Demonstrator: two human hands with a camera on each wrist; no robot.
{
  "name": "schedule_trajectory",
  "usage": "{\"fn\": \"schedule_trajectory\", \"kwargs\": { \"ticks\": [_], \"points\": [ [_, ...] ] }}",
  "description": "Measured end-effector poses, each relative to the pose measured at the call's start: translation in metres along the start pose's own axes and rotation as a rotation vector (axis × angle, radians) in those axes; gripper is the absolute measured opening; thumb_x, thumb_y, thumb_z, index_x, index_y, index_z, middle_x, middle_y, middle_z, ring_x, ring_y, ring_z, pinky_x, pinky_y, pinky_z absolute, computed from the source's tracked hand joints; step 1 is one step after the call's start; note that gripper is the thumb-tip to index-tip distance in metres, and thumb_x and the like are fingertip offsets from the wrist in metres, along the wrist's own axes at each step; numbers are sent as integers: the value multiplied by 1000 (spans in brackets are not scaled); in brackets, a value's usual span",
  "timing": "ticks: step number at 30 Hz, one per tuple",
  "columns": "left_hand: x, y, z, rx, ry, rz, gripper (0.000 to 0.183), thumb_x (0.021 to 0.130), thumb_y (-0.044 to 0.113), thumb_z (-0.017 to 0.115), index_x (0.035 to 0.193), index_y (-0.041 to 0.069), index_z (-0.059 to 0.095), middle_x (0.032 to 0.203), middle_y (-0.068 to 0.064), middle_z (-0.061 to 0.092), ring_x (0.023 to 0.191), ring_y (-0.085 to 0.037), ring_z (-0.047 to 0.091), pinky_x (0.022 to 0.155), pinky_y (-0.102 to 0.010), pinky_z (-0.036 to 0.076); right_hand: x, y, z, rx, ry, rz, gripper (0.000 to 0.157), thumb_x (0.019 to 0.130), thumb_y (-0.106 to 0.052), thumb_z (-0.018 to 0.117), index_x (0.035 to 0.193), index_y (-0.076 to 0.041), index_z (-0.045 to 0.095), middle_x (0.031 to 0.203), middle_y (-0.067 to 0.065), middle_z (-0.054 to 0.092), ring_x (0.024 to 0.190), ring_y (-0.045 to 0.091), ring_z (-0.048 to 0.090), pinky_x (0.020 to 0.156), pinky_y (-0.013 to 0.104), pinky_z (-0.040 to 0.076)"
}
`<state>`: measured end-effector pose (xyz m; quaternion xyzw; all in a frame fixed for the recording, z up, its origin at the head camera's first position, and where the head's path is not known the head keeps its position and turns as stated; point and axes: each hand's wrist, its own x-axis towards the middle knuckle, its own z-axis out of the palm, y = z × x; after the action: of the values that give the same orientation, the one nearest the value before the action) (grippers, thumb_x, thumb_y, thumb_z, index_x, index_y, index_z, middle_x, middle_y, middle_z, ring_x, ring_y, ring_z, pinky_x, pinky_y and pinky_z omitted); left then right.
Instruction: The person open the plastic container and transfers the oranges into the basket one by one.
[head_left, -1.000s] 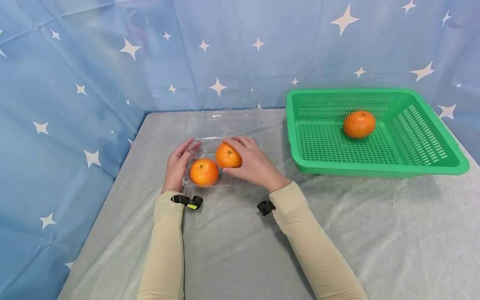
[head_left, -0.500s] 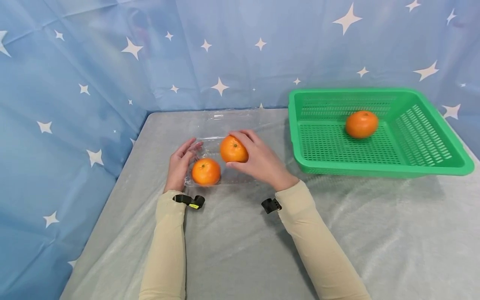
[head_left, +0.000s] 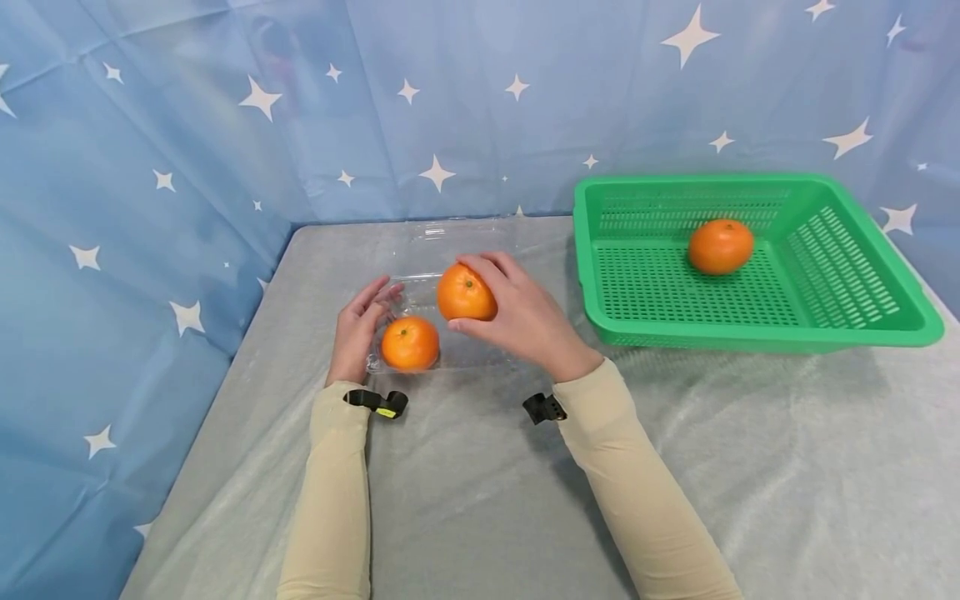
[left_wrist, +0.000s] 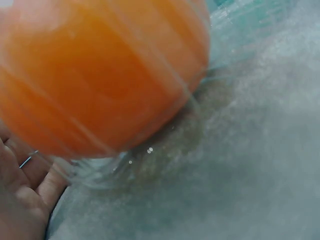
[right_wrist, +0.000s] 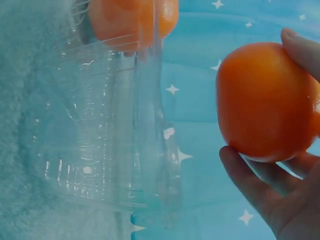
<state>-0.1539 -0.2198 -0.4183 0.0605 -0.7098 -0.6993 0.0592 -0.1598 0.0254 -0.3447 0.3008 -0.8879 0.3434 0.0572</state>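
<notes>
My right hand (head_left: pixel 525 321) grips a mandarin (head_left: pixel 463 293) between thumb and fingers; in the right wrist view this mandarin (right_wrist: pixel 265 102) hangs clear of the container's wall. Below it lies a clear plastic clamshell container (head_left: pixel 472 354), its lid (head_left: pixel 457 237) folded back toward the curtain. A second mandarin (head_left: pixel 410 344) sits in the container's front left corner. At the left end my left hand (head_left: pixel 356 333) rests along the container's side, fingers loosely extended. Up close in the left wrist view, the second mandarin (left_wrist: pixel 100 75) shows through the clear wall, with left fingers (left_wrist: pixel 52 187) beside it.
A green perforated basket (head_left: pixel 750 337) stands at the back right, with another mandarin (head_left: pixel 721 247) inside. Grey cloth (head_left: pixel 450 500) covers the table. A blue star-patterned curtain (head_left: pixel 480 125) hangs behind and along the left side.
My right hand has lifted its mandarin up out of the container, a little away from the second mandarin. My left hand has stayed at the container's left side.
</notes>
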Motion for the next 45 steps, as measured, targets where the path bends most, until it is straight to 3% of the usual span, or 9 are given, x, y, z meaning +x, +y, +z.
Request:
{"fn": "schedule_trajectory", "kwargs": {
  "ticks": [10, 27, 36, 45],
  "points": [
    [0, 1, 1, -12, 1, -11, 44, 89, 9, 46, 133, 10, 43, 124, -9, 53, 114, -21, 47, 93, -42, 37, -2, -2, -6, -6, 26, -78, 69, 76, -61, 52, 137, -35, 32, 126, -1, 40, 95, 14, 48, 74, 33, 46],
    [-1, 2, 0, 12, 10, -18, 43, 89, 10, 45, 132, 13, 44, 123, -7, 54, 113, -20, 48, 91, -40, 38, -7, -2, -14, -16, 6, -84, 67, 78, -60, 51, 137, -38, 30, 125, 0, 39, 95, 14, 47, 75, 34, 45],
    [-1, 2, -1, -4, -10, -10, 42, 89, 9, 45, 130, 16, 46, 124, -8, 54, 114, -21, 48, 92, -40, 38, -12, 8, -28, -86, 59, -103, 68, 76, -58, 56, 135, -29, 38, 122, 3, 43, 92, 16, 51, 75, 34, 46],
    [-1, 2, -2, -7, -14, -8, 43, 89, 9, 45, 132, 13, 45, 124, -8, 53, 113, -21, 48, 92, -41, 38, -13, 15, -47, -110, 47, -60, 72, 72, -55, 62, 133, -24, 40, 123, 2, 42, 95, 18, 50, 74, 36, 47]
  ]
}}
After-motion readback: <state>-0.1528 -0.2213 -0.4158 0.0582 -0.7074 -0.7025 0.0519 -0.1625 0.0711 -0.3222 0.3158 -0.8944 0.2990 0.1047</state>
